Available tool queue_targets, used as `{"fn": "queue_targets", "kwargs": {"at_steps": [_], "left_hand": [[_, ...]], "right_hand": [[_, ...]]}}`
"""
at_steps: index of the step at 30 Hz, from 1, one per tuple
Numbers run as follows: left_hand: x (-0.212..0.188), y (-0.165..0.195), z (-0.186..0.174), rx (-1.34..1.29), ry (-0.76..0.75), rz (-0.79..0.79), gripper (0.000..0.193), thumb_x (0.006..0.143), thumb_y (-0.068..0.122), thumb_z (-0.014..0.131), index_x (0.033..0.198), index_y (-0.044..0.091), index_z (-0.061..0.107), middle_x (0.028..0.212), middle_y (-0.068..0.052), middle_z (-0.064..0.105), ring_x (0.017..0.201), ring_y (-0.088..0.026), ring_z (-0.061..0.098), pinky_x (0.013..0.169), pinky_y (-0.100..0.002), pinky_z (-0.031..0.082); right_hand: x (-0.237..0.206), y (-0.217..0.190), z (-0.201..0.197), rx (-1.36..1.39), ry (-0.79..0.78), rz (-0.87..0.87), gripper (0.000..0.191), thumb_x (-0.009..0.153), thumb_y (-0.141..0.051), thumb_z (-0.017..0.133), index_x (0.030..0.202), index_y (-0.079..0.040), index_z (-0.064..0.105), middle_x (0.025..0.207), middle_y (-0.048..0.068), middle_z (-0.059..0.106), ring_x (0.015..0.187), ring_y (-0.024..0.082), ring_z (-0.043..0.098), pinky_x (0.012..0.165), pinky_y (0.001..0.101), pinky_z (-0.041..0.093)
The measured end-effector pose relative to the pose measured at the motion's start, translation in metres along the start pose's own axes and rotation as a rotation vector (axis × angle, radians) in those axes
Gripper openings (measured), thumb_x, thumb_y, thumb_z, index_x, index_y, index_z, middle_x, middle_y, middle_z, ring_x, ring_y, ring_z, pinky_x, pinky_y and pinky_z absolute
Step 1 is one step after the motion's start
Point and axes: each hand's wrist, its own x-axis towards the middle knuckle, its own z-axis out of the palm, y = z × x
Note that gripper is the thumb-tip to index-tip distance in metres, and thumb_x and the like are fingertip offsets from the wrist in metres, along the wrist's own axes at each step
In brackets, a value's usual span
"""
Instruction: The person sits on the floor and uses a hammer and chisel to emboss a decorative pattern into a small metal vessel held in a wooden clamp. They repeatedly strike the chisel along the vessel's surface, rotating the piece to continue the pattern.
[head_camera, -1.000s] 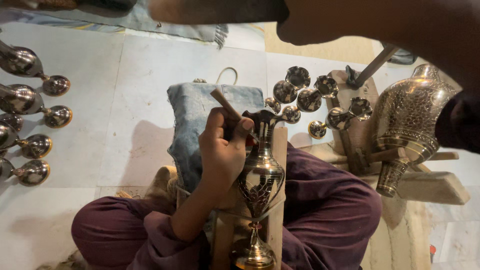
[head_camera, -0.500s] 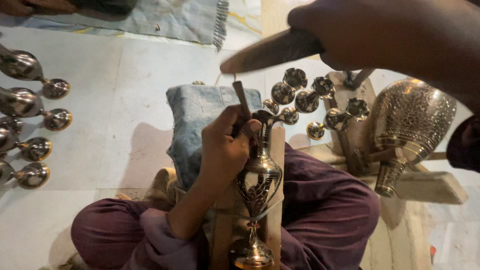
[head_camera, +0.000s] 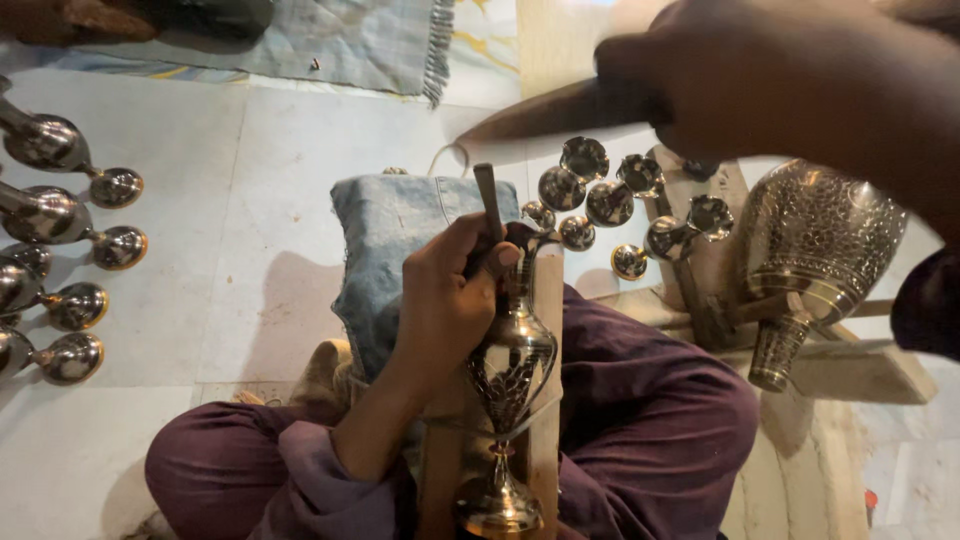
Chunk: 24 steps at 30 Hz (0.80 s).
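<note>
A small engraved brass vase (head_camera: 511, 372) lies along a narrow wooden board (head_camera: 546, 290) across my lap, its foot toward me. My left hand (head_camera: 447, 297) grips a thin metal chisel (head_camera: 487, 198) held upright, tip pressed at the vase's neck. My right hand (head_camera: 770, 75) is raised close to the camera, blurred, closed around a dark wooden mallet (head_camera: 560, 110) that points left above the chisel.
Several brass vases (head_camera: 55, 215) lie in a row on the pale floor at left. Small brass cups (head_camera: 607, 195) cluster beyond the board. A large engraved brass vase (head_camera: 822, 240) rests on a wooden stand (head_camera: 850, 370) at right. A folded denim cloth (head_camera: 385, 240) lies beside my left hand.
My right hand with the mallet has come down and into view from the top edge, toward the chisel. My left hand and the vase have stayed put.
</note>
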Motion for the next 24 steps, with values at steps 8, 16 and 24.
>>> {"fn": "queue_targets", "kwargs": {"at_steps": [8,16,24], "left_hand": [[-0.007,0.0,0.003,0.045,0.092,-0.008,0.019,0.095,0.01,0.075,0.098,0.003,0.058,0.07,-0.007,0.066,0.06,-0.014,0.066,0.056,-0.031,0.049],[-0.009,0.004,0.001,0.029,0.045,-0.026,0.02,0.097,0.012,0.073,0.094,0.003,0.056,0.075,-0.008,0.067,0.064,-0.015,0.072,0.054,-0.033,0.052],[-0.001,0.008,-0.004,0.183,0.006,0.143,0.019,0.093,0.011,0.076,0.1,0.001,0.061,0.083,-0.014,0.069,0.071,-0.026,0.072,0.061,-0.039,0.052]], "right_hand": [[0.005,0.004,0.001,-0.108,0.24,-0.13,0.022,0.082,-0.018,0.08,0.102,-0.01,0.074,0.071,0.007,0.07,0.058,0.021,0.069,0.053,0.0349,0.056],[-0.001,-0.005,0.002,-0.057,0.281,-0.147,0.022,0.09,-0.02,0.076,0.11,-0.011,0.074,0.069,0.009,0.07,0.055,0.022,0.069,0.05,0.036,0.055],[-0.019,0.003,0.012,-0.086,0.251,-0.057,0.018,0.086,-0.02,0.077,0.101,-0.012,0.071,0.072,0.007,0.07,0.062,0.021,0.07,0.057,0.0379,0.058]]}}
